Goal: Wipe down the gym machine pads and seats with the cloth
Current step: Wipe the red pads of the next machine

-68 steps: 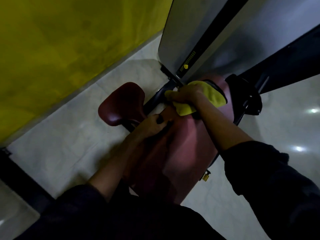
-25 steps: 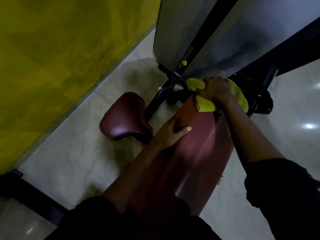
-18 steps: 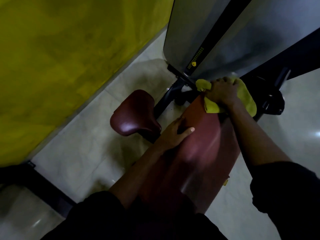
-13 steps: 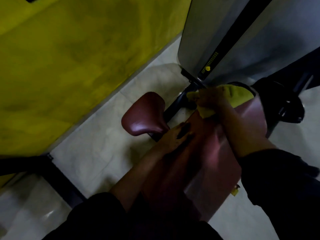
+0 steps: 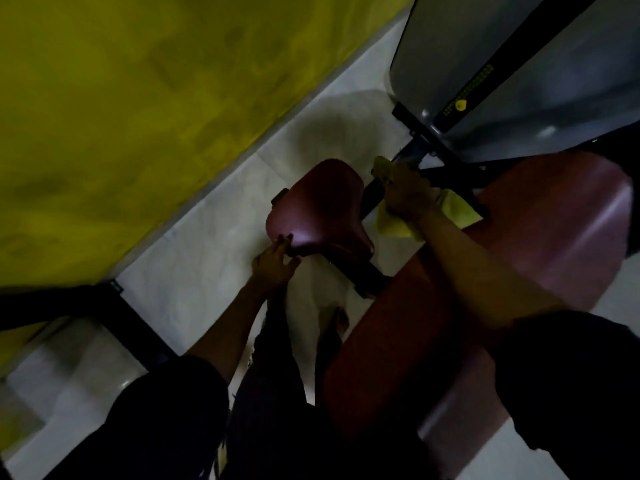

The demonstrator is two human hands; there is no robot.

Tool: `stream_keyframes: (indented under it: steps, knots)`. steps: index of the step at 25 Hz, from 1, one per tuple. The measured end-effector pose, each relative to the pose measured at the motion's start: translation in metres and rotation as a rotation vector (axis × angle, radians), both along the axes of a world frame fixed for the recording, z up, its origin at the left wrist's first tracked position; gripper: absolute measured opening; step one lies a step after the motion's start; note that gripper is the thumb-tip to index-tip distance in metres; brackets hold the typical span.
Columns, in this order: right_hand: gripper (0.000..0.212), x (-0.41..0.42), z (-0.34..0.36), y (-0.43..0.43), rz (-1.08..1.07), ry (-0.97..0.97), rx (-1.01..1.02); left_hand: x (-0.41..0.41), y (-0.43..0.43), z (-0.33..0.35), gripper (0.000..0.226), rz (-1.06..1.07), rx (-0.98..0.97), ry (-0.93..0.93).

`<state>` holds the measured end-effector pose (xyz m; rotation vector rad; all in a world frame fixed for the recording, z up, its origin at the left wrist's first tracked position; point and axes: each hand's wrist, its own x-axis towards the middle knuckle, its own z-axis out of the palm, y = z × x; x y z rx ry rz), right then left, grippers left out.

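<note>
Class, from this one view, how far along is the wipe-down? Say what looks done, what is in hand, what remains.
Done: unclear; the long pad shines, but wiped or not cannot be told. In hand: the right hand grips the yellow cloth by the pad's far end. Left: probably the small seat, which the left hand touches.

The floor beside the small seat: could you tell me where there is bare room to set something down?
Bare tile floor runs between the yellow wall and the small seat. Between that seat and the large pad it is crowded: black frame, right hand gripping the cloth.
</note>
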<state>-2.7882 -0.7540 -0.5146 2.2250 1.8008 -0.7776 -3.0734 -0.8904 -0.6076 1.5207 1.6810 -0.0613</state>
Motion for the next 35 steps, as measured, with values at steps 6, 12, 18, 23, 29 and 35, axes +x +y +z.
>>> stream_keyframes:
  steps: [6, 12, 18, 23, 29, 35]
  knots:
    - [0.047, -0.075, -0.069, 0.032, -0.215, -0.113, -0.025, -0.040, 0.037, -0.086, 0.078, -0.120, 0.028, 0.063]
    - [0.091, -0.113, -0.181, -0.003, -0.025, -0.002, -0.008, -0.055, 0.038, -0.130, 0.070, -0.215, 0.174, -0.070]
    - [0.080, -0.115, -0.245, -0.024, 0.034, -0.138, 0.170, -0.070, 0.028, -0.159, 0.063, -0.094, 0.250, -0.237]
    - [0.074, -0.119, -0.257, 0.058, -0.044, -0.161, 0.232, -0.069, 0.023, -0.157, 0.055, 0.076, 0.296, -0.327]
    - [0.070, -0.154, -0.250, 0.011, 0.242, -0.048, 0.238, -0.086, 0.047, -0.180, 0.033, 0.602, -0.054, -0.625]
    - [0.067, -0.186, -0.250, -0.039, 0.456, -0.137, 0.328, -0.117, 0.086, -0.180, 0.087, 0.762, -0.337, -0.730]
